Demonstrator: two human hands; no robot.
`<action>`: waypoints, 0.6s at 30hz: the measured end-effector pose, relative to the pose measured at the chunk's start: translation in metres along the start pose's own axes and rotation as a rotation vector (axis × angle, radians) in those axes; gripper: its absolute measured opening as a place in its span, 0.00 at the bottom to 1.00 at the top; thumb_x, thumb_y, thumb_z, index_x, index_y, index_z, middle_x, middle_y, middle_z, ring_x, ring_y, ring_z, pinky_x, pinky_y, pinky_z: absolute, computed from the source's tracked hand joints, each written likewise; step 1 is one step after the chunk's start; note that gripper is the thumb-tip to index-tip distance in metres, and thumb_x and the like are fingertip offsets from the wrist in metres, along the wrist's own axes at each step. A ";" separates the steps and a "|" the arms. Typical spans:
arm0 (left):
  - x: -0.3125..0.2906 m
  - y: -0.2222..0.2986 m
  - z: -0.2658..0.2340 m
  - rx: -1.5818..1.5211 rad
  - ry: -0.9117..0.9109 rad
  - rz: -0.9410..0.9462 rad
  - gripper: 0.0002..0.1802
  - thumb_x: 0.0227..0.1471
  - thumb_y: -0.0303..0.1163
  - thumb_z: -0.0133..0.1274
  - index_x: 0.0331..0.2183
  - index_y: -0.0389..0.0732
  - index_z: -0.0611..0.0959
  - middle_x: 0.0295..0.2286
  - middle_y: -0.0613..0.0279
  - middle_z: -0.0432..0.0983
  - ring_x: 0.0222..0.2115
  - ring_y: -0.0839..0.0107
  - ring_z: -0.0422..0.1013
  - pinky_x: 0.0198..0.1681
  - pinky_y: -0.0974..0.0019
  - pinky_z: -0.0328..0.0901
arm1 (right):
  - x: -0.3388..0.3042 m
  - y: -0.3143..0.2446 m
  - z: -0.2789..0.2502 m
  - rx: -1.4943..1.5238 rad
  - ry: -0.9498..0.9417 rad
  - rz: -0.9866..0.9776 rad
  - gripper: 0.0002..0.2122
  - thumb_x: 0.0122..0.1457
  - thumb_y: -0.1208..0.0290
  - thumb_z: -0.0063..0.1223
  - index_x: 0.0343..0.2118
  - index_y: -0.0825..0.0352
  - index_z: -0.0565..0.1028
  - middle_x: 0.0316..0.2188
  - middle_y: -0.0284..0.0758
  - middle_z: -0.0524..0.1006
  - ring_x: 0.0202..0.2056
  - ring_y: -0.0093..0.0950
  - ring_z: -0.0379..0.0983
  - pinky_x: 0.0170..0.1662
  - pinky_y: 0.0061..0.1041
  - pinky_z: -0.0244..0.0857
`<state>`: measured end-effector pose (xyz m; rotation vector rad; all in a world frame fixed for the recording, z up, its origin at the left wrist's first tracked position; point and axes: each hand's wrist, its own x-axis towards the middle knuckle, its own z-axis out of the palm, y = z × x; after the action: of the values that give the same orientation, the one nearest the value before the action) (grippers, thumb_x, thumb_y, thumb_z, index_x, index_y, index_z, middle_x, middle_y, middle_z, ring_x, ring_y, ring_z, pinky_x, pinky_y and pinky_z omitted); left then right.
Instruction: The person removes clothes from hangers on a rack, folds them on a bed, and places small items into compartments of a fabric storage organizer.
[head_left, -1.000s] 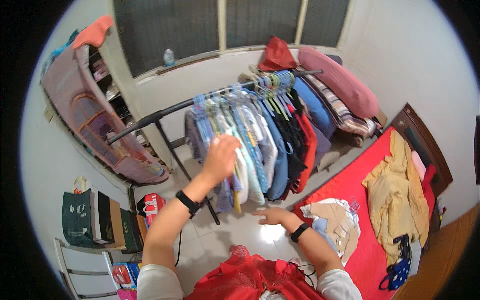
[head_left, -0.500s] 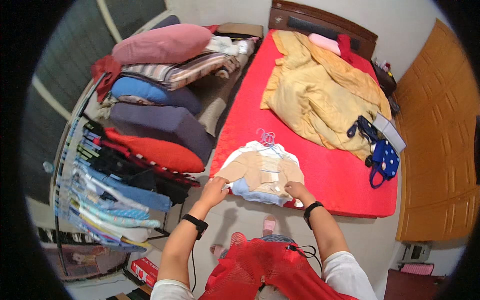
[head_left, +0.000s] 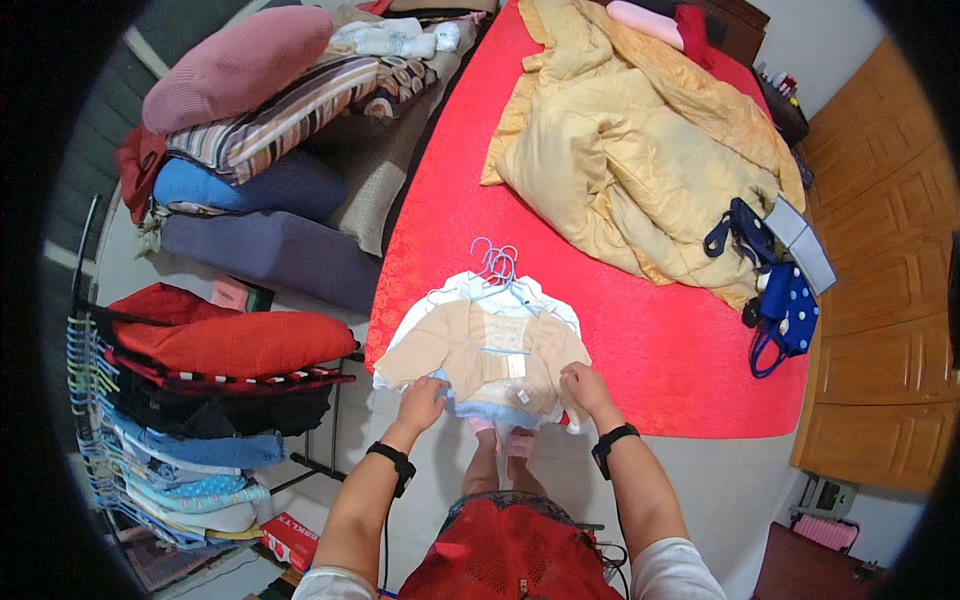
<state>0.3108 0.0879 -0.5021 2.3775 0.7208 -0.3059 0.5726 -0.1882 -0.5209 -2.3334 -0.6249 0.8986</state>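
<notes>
Crosswise at the red bed [head_left: 650,350]'s edge, I see the beige top [head_left: 463,345] just beyond the fingers; left hand [head_left: 424,402] and right hand [head_left: 588,388] flank it equally closely, pinching or not, I can't tell.

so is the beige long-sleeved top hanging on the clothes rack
No, the beige long-sleeved top lies over white clothes at the edge of the red-covered bed.

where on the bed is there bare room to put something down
The widest bare patch is red bedspread, bordered by the beige top, yellow quilt, dotted bag and its near edge. Another runs between the quilt and its left edge. Off the bed, the hanging clothes and piled cushions are crowded.
</notes>
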 end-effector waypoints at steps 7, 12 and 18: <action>0.089 -0.010 -0.008 0.011 0.192 -0.007 0.19 0.46 0.32 0.56 0.43 0.44 0.79 0.44 0.54 0.74 0.48 0.56 0.67 0.52 0.53 0.60 | 0.072 -0.005 0.012 -0.038 0.291 -0.159 0.08 0.57 0.74 0.48 0.37 0.69 0.77 0.35 0.47 0.78 0.40 0.47 0.74 0.45 0.40 0.67; 0.147 0.013 -0.019 0.078 0.331 0.048 0.16 0.48 0.29 0.52 0.42 0.41 0.77 0.41 0.53 0.72 0.45 0.52 0.67 0.49 0.51 0.60 | 0.115 -0.004 0.016 -0.176 0.420 -0.212 0.08 0.54 0.73 0.51 0.37 0.65 0.77 0.35 0.46 0.76 0.39 0.47 0.71 0.40 0.44 0.67; 0.191 -0.013 -0.007 0.195 0.318 -0.021 0.10 0.47 0.27 0.53 0.36 0.41 0.79 0.36 0.52 0.72 0.39 0.53 0.68 0.44 0.51 0.60 | 0.141 -0.020 0.032 -0.353 0.324 -0.134 0.07 0.48 0.72 0.56 0.32 0.64 0.78 0.33 0.42 0.74 0.36 0.44 0.70 0.39 0.42 0.66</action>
<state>0.4607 0.1810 -0.5761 2.6390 0.8958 -0.0031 0.6399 -0.0797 -0.5917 -2.6307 -0.8413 0.3558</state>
